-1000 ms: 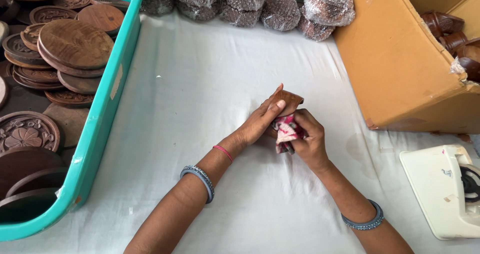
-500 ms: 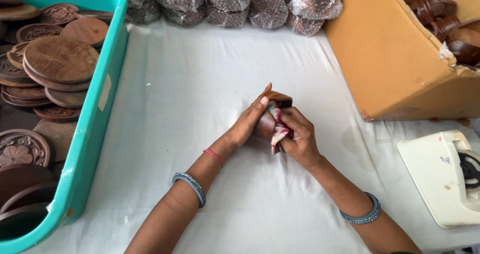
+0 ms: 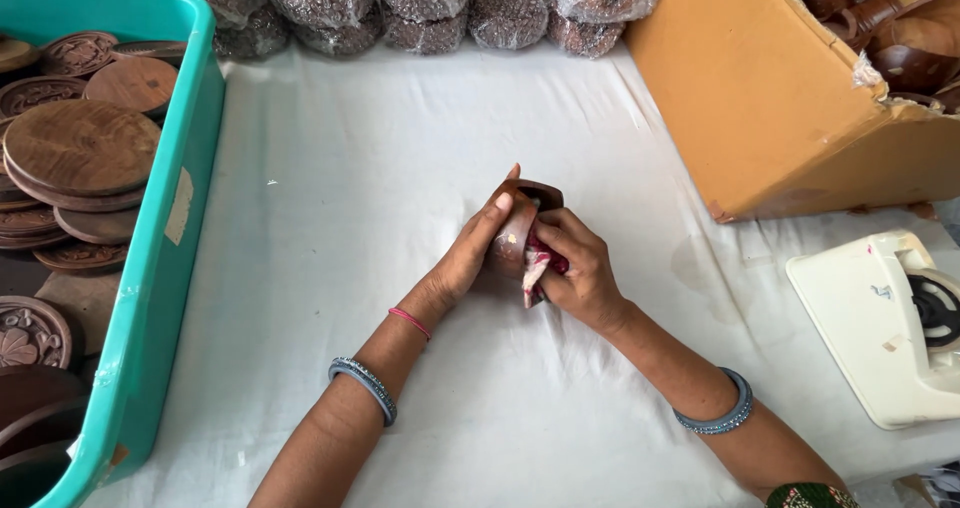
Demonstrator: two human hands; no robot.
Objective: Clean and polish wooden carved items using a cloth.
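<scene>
A small dark-brown wooden cup (image 3: 522,230) looks smooth and glossy. A red-and-white cloth rag (image 3: 537,265) looks soft and matt. Round brown wooden discs (image 3: 82,148), some carved, lie in a shiny teal plastic crate (image 3: 165,258). The white cloth table cover (image 3: 340,218) is matt and creased.

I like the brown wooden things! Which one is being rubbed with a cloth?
The small wooden cup between both hands on the white table; the other wooden pieces sit untouched in the green tub and cardboard box.

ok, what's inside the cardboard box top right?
The cardboard box holds dark brown wooden cups, visible at its open top. Anything deeper is hidden by the box wall and cut off by the frame edge.
</scene>
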